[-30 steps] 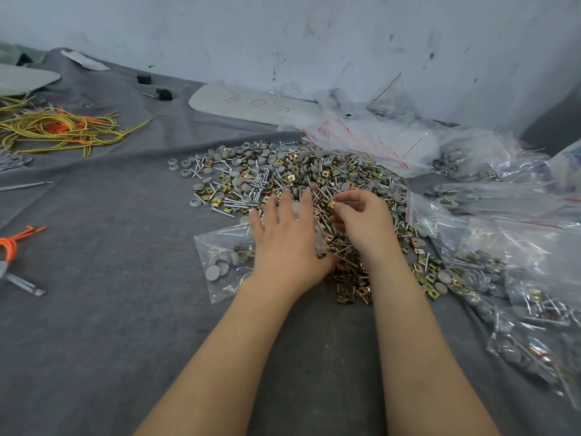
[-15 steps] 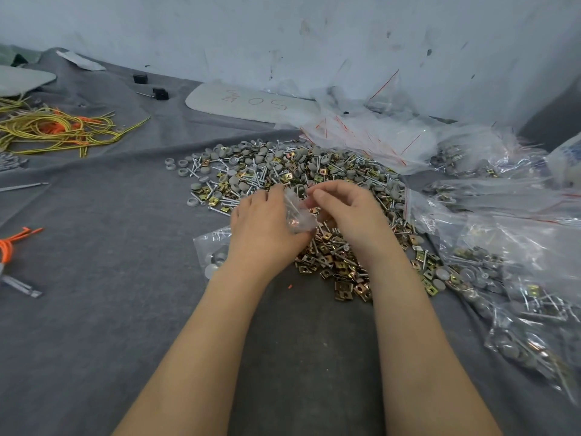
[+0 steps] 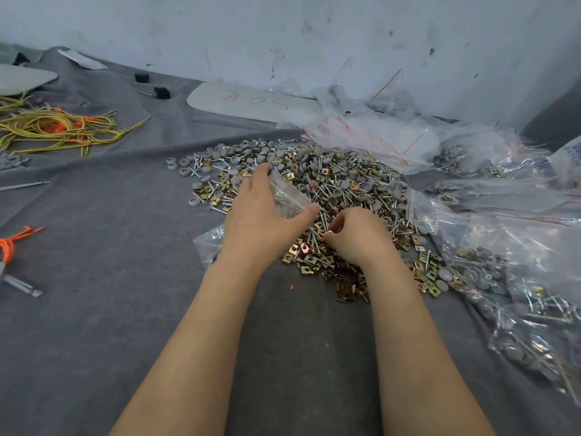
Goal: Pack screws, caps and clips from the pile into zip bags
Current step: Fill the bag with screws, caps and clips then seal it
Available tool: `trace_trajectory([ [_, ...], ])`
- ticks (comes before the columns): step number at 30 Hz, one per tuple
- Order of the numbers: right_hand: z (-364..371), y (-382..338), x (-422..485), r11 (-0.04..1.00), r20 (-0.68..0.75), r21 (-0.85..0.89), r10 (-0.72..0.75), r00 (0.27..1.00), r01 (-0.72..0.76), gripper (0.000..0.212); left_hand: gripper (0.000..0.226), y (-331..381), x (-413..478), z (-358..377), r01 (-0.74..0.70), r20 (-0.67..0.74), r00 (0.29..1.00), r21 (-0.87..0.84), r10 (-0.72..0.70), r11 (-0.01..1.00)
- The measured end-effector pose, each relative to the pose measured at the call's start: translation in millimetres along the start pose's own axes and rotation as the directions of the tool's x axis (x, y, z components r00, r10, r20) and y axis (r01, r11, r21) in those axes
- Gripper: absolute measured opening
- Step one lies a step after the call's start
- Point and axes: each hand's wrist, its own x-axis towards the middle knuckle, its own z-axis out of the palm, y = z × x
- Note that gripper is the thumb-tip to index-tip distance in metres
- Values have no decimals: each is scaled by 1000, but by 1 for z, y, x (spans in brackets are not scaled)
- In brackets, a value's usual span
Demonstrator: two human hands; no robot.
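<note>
Nearest to me, two bare forearms reach out over the grey cloth [image 3: 94, 309]. The right hand [image 3: 361, 239] rests knuckles-up on the near edge of the pile [image 3: 330, 184]. Its fingers are curled in tight, and the tips pinch a small coppery clip [image 3: 332, 230]. Loose brass clips [image 3: 314, 259] lie just below those fingertips and spill back toward the wrist.

The left hand [image 3: 264, 215] is just beside it. Its thumb and fingers are spread into a wide curve, gripping a clear zip bag [image 3: 287, 196] between them. The bag is raised off the cloth and I can make out screws inside it. The thumb tip comes close to the right fingertips without touching them. A second bag [image 3: 207, 243] lies flat under the left wrist, half hidden by it.

Beyond both sets of fingers the pile spreads out as a mix of screws, grey caps [image 3: 188, 166] and clips; the caps thin out to the left of the left fingers. To the right of the right fingers, filled bags [image 3: 518, 294] are heaped along the cloth.

Farther back, past the pile, lie crumpled empty bags [image 3: 361, 133] with red lines and a white board [image 3: 251, 100] with red writing on it. Two small black blocks [image 3: 162, 92] sit further left. Well off to the left of the fingers is a tangle of yellow and orange cords [image 3: 56, 127]. A scuffed pale wall [image 3: 283, 33] stands behind it all.
</note>
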Motion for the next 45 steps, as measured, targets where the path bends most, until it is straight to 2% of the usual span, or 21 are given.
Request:
trace_trajectory([
  [3, 1, -1, 0, 998, -18, 57, 2, 1000, -1, 9, 99, 2, -1, 1, -1, 15, 1000, 20, 1, 1000],
  [5, 1, 1, 0, 991, -38, 130, -4, 999, 9, 15, 99, 2, 0, 1, 5, 27, 1000, 33, -5, 999],
  [7, 0, 5, 2, 966, -105, 254, -22, 994, 49, 11, 98, 1, 0, 2, 4, 46, 999, 58, -6, 998],
  [9, -4, 5, 1, 881, -208, 452, -49, 977, 140, 7, 98, 1, -1, 4, 1, 71, 997, 92, -8, 996],
  [10, -6, 4, 1, 802, -240, 566, -63, 969, 192, 7, 98, 0, 0, 5, 3, 83, 997, 105, -12, 994],
  [12, -9, -1, -2, 631, -249, 729, -116, 962, 265, 8, 96, 0, 0, 7, 5, 95, 995, 118, -17, 993],
  [13, -10, -3, -4, 577, -235, 766, -159, 959, 283, 9, 95, -1, 0, 8, 5, 97, 995, 120, -17, 993],
  [17, -9, -10, -9, 512, -119, 811, -327, 937, 282, 5, 93, 0, 1, 8, 1, 91, 996, 124, -12, 992],
  [19, -10, -7, -9, 481, -148, 833, -281, 948, 273, 8, 91, -1, 1, 7, -6, 71, 997, 123, -3, 992],
  [21, -13, -3, -7, 526, -209, 802, -198, 958, 284, 7, 88, 0, 1, 5, -6, 38, 999, 107, 2, 994],
  [22, -14, -1, -7, 602, -206, 746, -196, 959, 284, 5, 86, 0, 1, 4, -4, 21, 1000, 96, 2, 995],
  [23, -15, -1, -8, 703, -161, 656, -226, 961, 275, 4, 85, 0, 1, 3, 0, 6, 1000, 84, -1, 996],
  [25, -12, -3, -11, 880, 20, 404, -282, 959, 251, 10, 82, 1, 1, 1, 11, -20, 1000, 62, -10, 998],
  [27, -7, -10, -13, 949, 143, 187, -283, 948, 255, 15, 79, 2, 1, 1, 11, -36, 999, 48, -9, 999],
  [29, -4, -15, -15, 960, 176, 122, -270, 947, 251, 16, 79, 2, 1, 1, 11, -40, 999, 51, -9, 999],
  [36, -5, -15, -16, 966, 108, 128, -239, 965, 225, 18, 80, 0, 1, 3, 3, -30, 1000, 69, -1, 998],
  [41, -6, -16, -18, 966, 185, 49, -259, 948, 255, 15, 80, 0, 0, 3, 8, -23, 1000, 70, -6, 998],
  [45, -4, -17, -18, 969, 145, 62, -245, 959, 239, 10, 81, 0, 1, 3, 17, -17, 1000, 73, -16, 997],
])
